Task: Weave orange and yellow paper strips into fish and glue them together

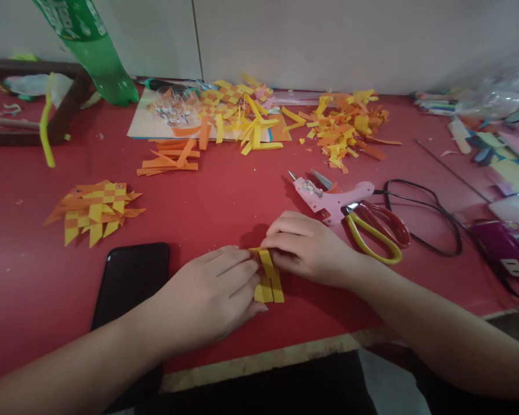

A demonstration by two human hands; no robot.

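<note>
Several yellow paper strips, partly overlapping, lie near the table's front edge between my two hands. My left hand rests over their left side, fingers curled and pressed on the paper. From the right, my right hand pinches the upper end of the strips; its fingertips are partly hidden. Left of my hands is a black phone, partly under my left forearm. Beyond it lie woven orange and yellow paper fish, stacked together.
A pink glue gun and scissors with red and yellow handles lie beyond my right hand. Orange strips, yellow strips and paper scraps spread along the back. A green bottle stands back left; a purple power adapter is at right.
</note>
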